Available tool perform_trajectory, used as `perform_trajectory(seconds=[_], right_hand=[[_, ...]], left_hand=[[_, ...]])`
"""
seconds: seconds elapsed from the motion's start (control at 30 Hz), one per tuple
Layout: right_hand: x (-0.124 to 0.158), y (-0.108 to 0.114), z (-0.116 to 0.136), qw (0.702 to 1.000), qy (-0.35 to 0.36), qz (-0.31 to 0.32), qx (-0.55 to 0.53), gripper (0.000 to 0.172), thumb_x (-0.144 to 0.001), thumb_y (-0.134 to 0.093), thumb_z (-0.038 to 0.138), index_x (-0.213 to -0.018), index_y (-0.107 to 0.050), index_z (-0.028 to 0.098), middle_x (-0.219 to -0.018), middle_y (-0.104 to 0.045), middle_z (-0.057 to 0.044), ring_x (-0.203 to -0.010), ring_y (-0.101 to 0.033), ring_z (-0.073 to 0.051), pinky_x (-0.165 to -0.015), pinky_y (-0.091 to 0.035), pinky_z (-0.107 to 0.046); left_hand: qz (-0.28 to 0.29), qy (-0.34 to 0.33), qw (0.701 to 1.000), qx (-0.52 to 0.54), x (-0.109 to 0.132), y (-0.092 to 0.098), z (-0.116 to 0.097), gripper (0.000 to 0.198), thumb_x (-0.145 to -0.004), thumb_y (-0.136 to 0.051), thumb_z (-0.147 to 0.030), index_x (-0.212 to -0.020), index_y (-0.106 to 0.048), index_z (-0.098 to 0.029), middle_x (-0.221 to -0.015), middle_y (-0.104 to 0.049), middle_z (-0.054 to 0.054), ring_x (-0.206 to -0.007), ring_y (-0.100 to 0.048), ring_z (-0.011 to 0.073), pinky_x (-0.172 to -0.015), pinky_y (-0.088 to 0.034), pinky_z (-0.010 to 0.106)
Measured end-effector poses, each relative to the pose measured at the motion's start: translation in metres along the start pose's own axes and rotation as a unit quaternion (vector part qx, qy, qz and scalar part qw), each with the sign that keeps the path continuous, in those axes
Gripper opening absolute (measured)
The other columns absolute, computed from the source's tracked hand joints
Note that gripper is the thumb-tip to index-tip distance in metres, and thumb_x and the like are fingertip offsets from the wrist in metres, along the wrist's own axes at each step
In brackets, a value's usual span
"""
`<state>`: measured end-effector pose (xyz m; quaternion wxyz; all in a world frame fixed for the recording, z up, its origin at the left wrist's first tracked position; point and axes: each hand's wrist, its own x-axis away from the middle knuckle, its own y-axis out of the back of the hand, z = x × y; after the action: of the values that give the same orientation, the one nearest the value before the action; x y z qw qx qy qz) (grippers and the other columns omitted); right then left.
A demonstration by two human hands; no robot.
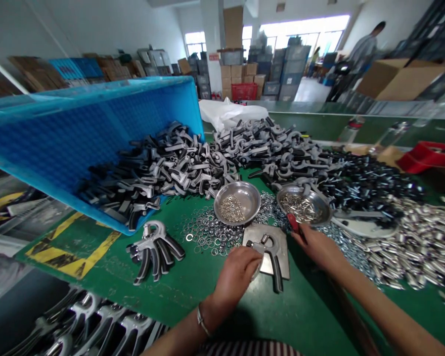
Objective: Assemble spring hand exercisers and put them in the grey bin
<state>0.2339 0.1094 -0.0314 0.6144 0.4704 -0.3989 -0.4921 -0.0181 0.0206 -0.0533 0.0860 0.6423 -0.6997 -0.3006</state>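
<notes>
My left hand [238,271] is closed around one handle of a grey and black hand grip strengthener [275,264], near its spring end. The other handle points toward me, and the spring end rests over a square metal plate [285,259]. My right hand [317,245] is closed on a red-handled tool [292,222], whose working end I cannot make out. That hand is beside a metal bowl of small pins [324,210]. A second metal bowl [250,194] with tiny parts stands left of it, among loose washers [211,231].
A tipped blue crate [96,128] spills grey handles [193,168] across the green table. Several assembled hand grips [156,249] lie together on the left, and more [111,321] sit below the table edge. Metal cylinders [411,252] and black parts [378,183] are heaped right.
</notes>
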Motion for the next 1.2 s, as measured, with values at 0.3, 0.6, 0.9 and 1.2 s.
perform_trajectory(seconds=[0.3,0.6,0.9,1.2], right_hand=[[0.080,-0.029,-0.032,0.983,0.045,-0.091,-0.152,0.031,-0.101,-0.041,0.043,-0.113,-0.061,0.023,-0.111,-0.068,-0.011,-0.105,-0.064,-0.027,-0.096,-0.050,-0.043],[0.163,-0.060,-0.058,0.967,-0.028,-0.200,-0.158,0.027,-0.097,-0.049,0.040,-0.110,-0.064,0.022,-0.109,-0.070,-0.013,-0.102,-0.062,-0.033,-0.091,-0.046,-0.051],[0.159,-0.069,-0.055,0.972,-0.009,-0.189,-0.143,0.025,-0.097,-0.049,0.035,-0.110,-0.065,0.022,-0.107,-0.071,-0.011,-0.098,-0.061,-0.031,-0.091,-0.040,-0.052],[0.143,-0.035,0.023,0.816,-0.175,-0.042,-0.549,0.029,-0.090,-0.059,0.053,-0.098,-0.071,0.028,-0.082,-0.069,-0.005,-0.077,-0.063,-0.026,-0.071,-0.049,-0.040]], left_hand=[[0.038,0.064,0.994,0.080,-0.013,0.013,0.002,0.013,-0.090,-0.066,-0.018,-0.096,-0.075,-0.024,-0.096,-0.074,0.000,-0.093,-0.067,0.0159,-0.087,-0.050,0.027],[0.143,-0.079,0.976,-0.144,-0.061,-0.004,0.007,0.009,-0.094,-0.063,-0.023,-0.091,-0.070,-0.019,-0.094,-0.071,0.004,-0.094,-0.062,0.0203,-0.090,-0.044,0.036],[0.177,-0.133,0.949,-0.226,-0.066,-0.020,0.012,0.014,-0.095,-0.062,-0.031,-0.095,-0.072,-0.020,-0.094,-0.069,0.004,-0.096,-0.057,0.0209,-0.091,-0.039,0.037],[0.130,-0.108,0.986,-0.009,-0.040,-0.014,-0.042,0.010,-0.092,-0.068,-0.030,-0.088,-0.073,-0.022,-0.088,-0.074,0.001,-0.089,-0.063,0.0186,-0.089,-0.043,0.037]])
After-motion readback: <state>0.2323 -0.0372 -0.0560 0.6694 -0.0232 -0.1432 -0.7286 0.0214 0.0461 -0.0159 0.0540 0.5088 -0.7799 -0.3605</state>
